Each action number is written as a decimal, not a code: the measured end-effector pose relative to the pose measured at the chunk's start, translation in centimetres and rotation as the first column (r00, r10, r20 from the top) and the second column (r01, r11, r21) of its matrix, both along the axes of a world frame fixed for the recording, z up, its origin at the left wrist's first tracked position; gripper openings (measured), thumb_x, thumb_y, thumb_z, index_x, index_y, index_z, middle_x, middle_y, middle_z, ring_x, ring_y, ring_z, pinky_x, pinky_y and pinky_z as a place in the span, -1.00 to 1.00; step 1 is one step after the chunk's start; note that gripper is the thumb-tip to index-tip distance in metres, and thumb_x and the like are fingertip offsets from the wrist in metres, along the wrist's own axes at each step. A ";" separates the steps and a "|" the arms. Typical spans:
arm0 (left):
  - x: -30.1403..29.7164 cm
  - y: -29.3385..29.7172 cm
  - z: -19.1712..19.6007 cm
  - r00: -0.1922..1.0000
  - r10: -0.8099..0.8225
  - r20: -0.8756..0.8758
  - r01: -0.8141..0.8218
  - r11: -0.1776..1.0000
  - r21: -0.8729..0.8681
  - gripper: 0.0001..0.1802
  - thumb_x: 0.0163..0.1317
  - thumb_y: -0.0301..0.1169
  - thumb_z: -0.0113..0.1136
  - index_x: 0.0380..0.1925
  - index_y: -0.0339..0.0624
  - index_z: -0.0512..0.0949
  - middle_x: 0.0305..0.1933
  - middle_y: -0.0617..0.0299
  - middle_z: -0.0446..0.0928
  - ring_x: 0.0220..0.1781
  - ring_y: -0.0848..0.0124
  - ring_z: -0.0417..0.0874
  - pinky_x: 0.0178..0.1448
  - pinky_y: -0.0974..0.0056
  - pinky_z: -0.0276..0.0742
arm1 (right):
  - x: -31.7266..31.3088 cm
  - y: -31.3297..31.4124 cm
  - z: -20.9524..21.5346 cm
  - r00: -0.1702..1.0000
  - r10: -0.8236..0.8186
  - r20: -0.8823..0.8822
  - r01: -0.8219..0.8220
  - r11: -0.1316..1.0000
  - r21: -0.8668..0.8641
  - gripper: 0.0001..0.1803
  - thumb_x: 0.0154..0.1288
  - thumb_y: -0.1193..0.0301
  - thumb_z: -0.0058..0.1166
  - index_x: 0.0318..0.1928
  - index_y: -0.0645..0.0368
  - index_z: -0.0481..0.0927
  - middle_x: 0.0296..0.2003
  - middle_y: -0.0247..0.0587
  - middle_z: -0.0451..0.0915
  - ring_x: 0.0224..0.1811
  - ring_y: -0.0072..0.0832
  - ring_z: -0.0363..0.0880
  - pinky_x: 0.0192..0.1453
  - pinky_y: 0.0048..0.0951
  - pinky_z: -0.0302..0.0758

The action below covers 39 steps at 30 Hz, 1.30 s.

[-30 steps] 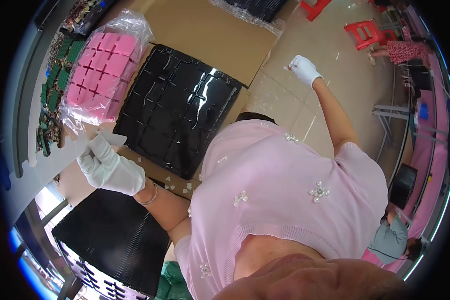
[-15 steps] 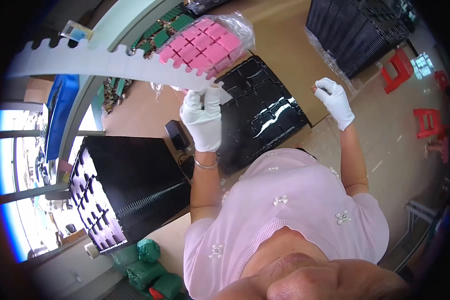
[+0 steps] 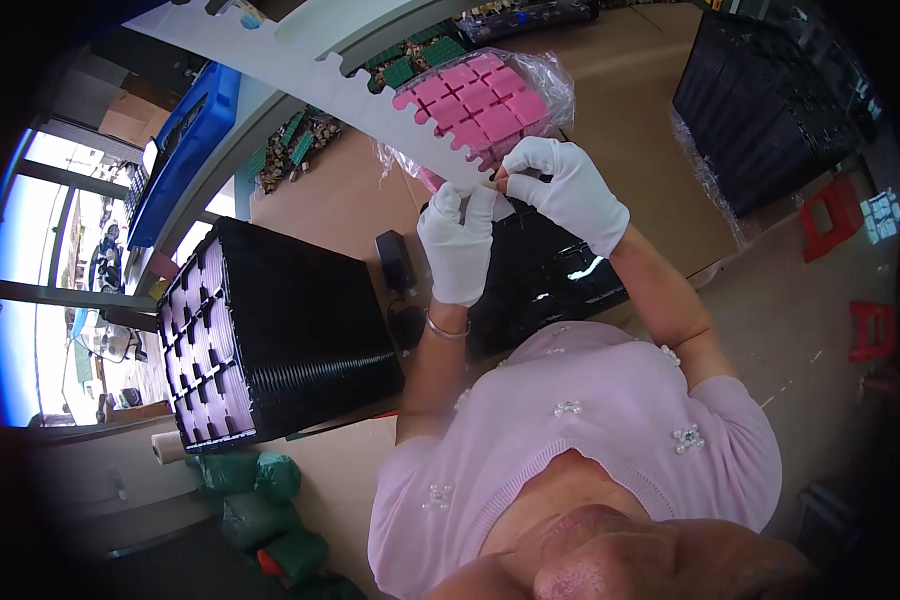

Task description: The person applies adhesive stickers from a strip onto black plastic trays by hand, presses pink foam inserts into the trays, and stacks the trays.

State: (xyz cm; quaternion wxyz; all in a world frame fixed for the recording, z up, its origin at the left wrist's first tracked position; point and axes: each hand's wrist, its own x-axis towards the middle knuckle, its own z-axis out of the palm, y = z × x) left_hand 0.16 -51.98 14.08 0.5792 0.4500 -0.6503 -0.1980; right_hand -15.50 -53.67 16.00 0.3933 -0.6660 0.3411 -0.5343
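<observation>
A long white strip (image 3: 390, 120) with notches along one edge slants down from the upper left. My left hand (image 3: 457, 245), in a white glove, is closed in a pinch on its lower end. My right hand (image 3: 568, 195), also gloved but with bare fingertips showing, meets that end from the right. Its thumb and finger are pinched together at the notched edge; whatever is between them is too small to make out. Under both hands lies a glossy black moulded tray (image 3: 530, 265), partly covered by them. Pink notched foam blocks (image 3: 485, 100) in clear plastic lie just beyond.
Tall stacks of black trays stand at left (image 3: 305, 310) and far right (image 3: 760, 120). A small black box (image 3: 395, 260) sits beside the left stack. Green pieces (image 3: 300, 145) lie in a heap behind the strip. A blue bin (image 3: 185, 150) and red stools (image 3: 830, 215) flank the table.
My right hand has come in from the right to the strip's lower end, beside my left hand. The view has shifted, and the strip slants more steeply.
</observation>
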 end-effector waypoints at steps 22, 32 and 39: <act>9.3 -0.2 0.8 0.951 0.303 -0.059 -0.305 0.952 -0.022 -0.88 0.18 -0.45 0.30 -0.35 -0.29 0.60 -0.53 0.38 0.48 -0.55 0.65 0.32 -0.43 0.49 0.30 | 4.1 -0.5 -11.0 0.919 0.126 -0.375 -0.023 0.963 0.268 -0.90 0.17 0.50 0.10 -0.35 0.29 0.59 -0.47 -0.32 0.54 -0.45 -0.65 0.40 -0.33 -0.54 0.36; 12.4 3.0 0.7 0.940 0.333 -0.070 -0.333 0.943 0.018 -0.97 0.21 -0.53 0.20 -0.38 -0.26 0.59 -0.54 0.33 0.52 -0.55 0.63 0.46 -0.46 0.47 0.36 | 10.3 2.4 -19.8 0.542 0.443 -0.714 -0.107 0.879 0.464 -0.85 0.11 0.37 0.07 -0.36 0.13 0.66 -0.32 -0.09 0.63 -0.20 -0.11 0.59 -0.07 -0.19 0.50; 12.5 2.1 0.1 0.955 0.295 -0.003 -0.293 0.949 -0.117 -0.95 0.20 -0.51 0.22 -0.37 -0.27 0.59 -0.49 0.27 0.58 -0.51 0.58 0.52 -0.37 0.46 0.42 | 11.3 3.3 -21.0 0.473 0.398 -0.786 -0.127 0.914 0.386 -0.85 0.13 0.36 0.07 -0.35 0.09 0.66 -0.31 -0.12 0.64 -0.20 -0.12 0.60 -0.09 -0.17 0.50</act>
